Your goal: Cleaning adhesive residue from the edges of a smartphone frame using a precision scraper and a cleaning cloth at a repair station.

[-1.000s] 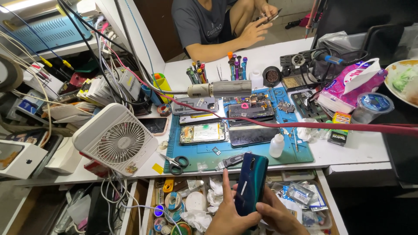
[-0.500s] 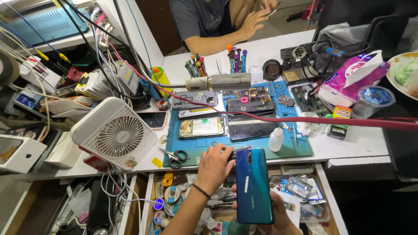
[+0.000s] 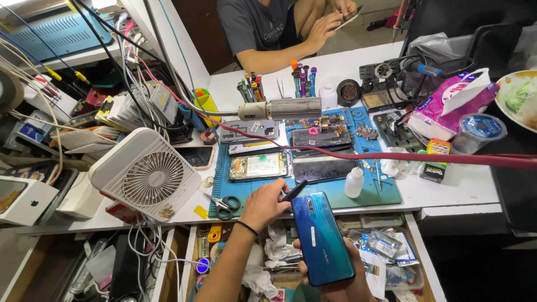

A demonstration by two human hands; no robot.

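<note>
A crowded repair bench fills the frame: a white tabletop [image 3: 447, 193] carrying a blue work mat [image 3: 386, 193] across its middle, with tangled cables and boxes in the upper left and an open drawer [image 3: 417, 246] of packets and crumpled paper along the bottom edge.

At lower centre the right hand [image 3: 341, 282] holds a blue-green phone [image 3: 321, 237] from below, its glossy back facing up and its camera end pointing toward the mat; the grip is closed around the phone's lower half. The left hand [image 3: 267, 204], with a dark band at the wrist, sits just left of the phone's top corner, its fingers pinched shut on a thin black tool [image 3: 295, 190] that slants up toward the mat's near edge. Whether the tool's tip touches the phone cannot be told.

On the mat lie an opened phone [image 3: 258, 166] showing its insides, a dark screen panel [image 3: 321, 166] beside it, and a small white bottle [image 3: 354, 183] to the right. Scissors [image 3: 222, 204] rest at the mat's lower left corner. A white desk fan [image 3: 146, 176] stands at left. At the top of the frame another person [image 3: 268, 28] sits behind the tabletop, handling a flat device.
</note>
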